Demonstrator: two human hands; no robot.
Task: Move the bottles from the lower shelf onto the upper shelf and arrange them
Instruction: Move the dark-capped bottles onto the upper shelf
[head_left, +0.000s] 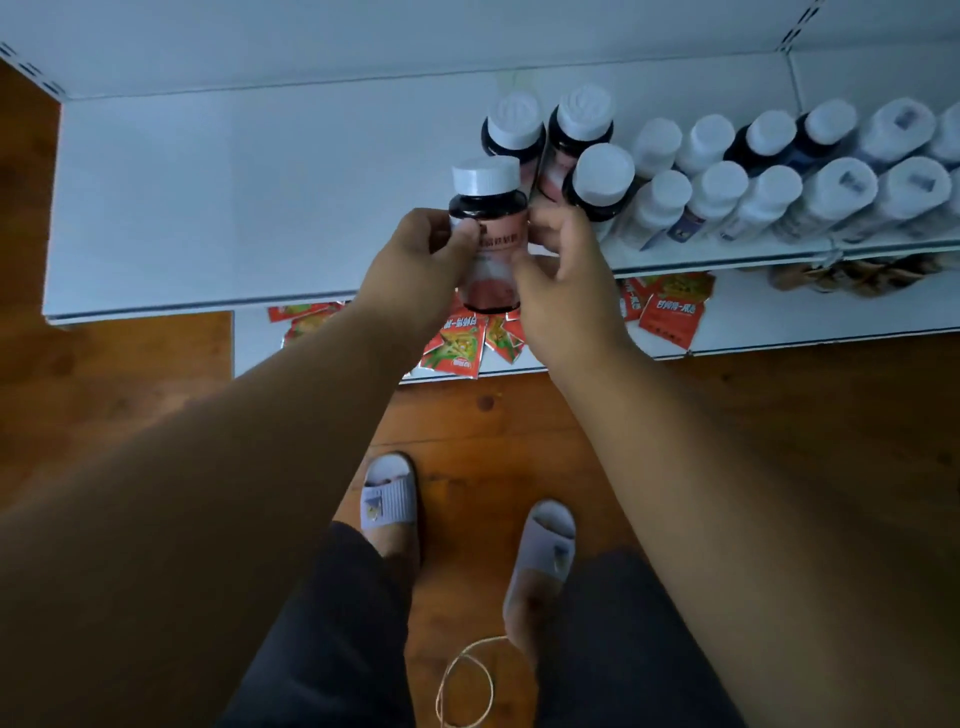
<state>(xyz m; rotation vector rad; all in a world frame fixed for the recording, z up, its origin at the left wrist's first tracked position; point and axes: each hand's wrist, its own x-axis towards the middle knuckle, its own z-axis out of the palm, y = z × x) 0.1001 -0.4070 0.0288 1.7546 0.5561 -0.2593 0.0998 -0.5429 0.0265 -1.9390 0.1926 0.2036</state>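
Dark bottle with white cap and pink label (488, 228) held upright at the front edge of the upper shelf (208, 208), its base hanging just past the shelf lip, over the lower shelf (779, 322). Left hand (410, 265) grips it from the left, thumb curled across the label and fingers wrapped round the body. Right hand (566, 270) has its thumb against the lower right side of the same bottle; its fingers curl upward toward the neighbouring bottles, and whether they close on one cannot be told. Three matching dark bottles stand on the upper shelf just behind and to the right: back-left bottle (511, 127), back-right bottle (579, 130), front bottle (600, 179), the last just beside the right hand's fingers. Further right, two rows of white-capped bottles (769, 192) fill the shelf, some white-bodied, some dark. Left half of the upper shelf bare. On the lower shelf, red sachets (457, 345) lie scattered below the hands, more at (670, 312); brown packets (852, 278) at far right, partly hidden under the upper shelf. Below: wooden floor (104, 374), pale slippers (389, 493), loop of string (465, 686).
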